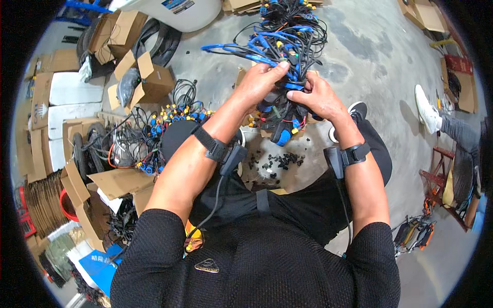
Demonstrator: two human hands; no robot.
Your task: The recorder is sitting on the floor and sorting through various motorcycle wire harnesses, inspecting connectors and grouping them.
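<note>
A bundle of black and blue cables (283, 44) with yellow and blue connectors lies before me at the top middle. My left hand (265, 79) grips its left side, the thumb pressed on the cables. On the right side, my right hand (317, 94) closes around the same bundle, its fingers partly hidden behind it. Below the hands hang red and black wires and a blue-and-black connector part (283, 134). Small black pieces (287, 159) lie scattered on the floor between my legs.
More wires with yellow and blue connectors (181, 111) lie to the left, near an open cardboard box (158, 82) and tires (165, 42). At the right are another person's white shoe (425, 109) and a red metal frame (435, 173). A white tub (192, 17) stands at the top.
</note>
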